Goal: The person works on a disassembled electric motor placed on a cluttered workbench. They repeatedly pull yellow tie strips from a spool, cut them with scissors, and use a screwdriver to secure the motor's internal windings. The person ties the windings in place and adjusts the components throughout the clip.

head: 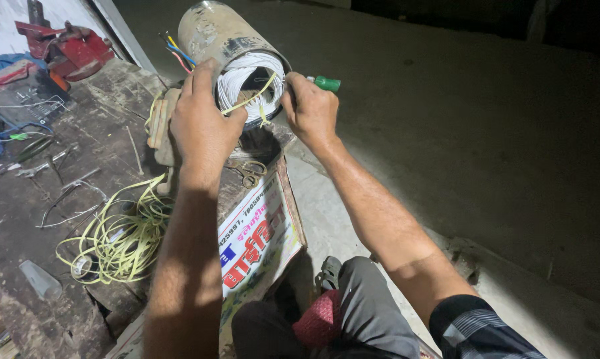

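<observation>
Head view, one item in hand: worn grey metal cylinder [210, 30], lying on its side at the far edge of a dirty wooden workbench [21, 226], open end toward the viewer, its bore lined with white wire windings [237, 80]. Yellow lacing strand [252, 96] crosses the winding face. Coloured lead wires [177, 53], yellow, blue and red, emerge at the cylinder's left side. Left hand [203, 119]: fingers curled over the left rim of the open end, gripping it. Right hand [310, 110]: closed in a fist at the right rim, around a tool with a green handle tip [326, 84]; the tool's working end is hidden. Just near of the cylinder, under the left wrist: small scissors [250, 169]. Left and nearer on the bench: loose tangle of yellow cord [124, 236]. Near-left corner: clear plastic piece [41, 279]. Far left: red bench vise [71, 46] and scattered blue wires [1, 136]. Hanging from the bench front: printed sheet in red, blue and white [257, 242]. Right: bare concrete floor [479, 133]. Near bottom: person's grey-trousered knee [366, 306].
</observation>
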